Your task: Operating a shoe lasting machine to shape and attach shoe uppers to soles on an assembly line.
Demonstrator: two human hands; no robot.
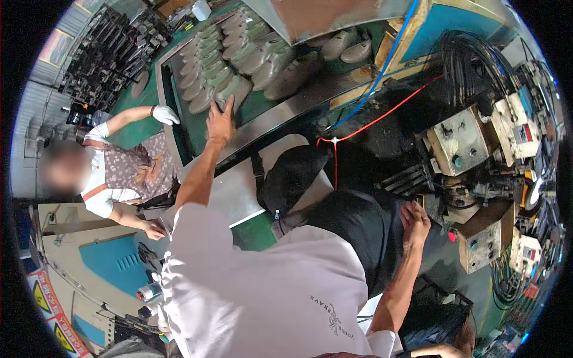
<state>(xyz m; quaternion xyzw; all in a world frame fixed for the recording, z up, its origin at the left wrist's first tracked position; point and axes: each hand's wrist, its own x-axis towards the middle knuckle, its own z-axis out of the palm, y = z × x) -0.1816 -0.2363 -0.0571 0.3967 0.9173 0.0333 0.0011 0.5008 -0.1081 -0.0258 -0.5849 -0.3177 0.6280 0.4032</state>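
My left hand point(221, 126) reaches forward to the near edge of the conveyor, its fingers stretched apart at the near end of a grey-brown shoe point(234, 90). Whether the fingertips press on that shoe is hard to tell. Several similar shoes point(239, 52), grey-brown with greenish parts, stand in rows behind it. To the right, my right hand point(416, 224) is low beside the machine, fingers curled close to a small dark piece with a tan edge point(421, 200). What those fingers hold, if anything, cannot be made out.
A metal rim point(262, 122) borders the green conveyor. Across at left, a co-worker in a patterned apron point(140, 170) has a gloved hand point(165, 114) by the rim. Control boxes point(456, 143) with buttons stand at right. Blue point(382, 74) and red hoses point(388, 110) cross ahead.
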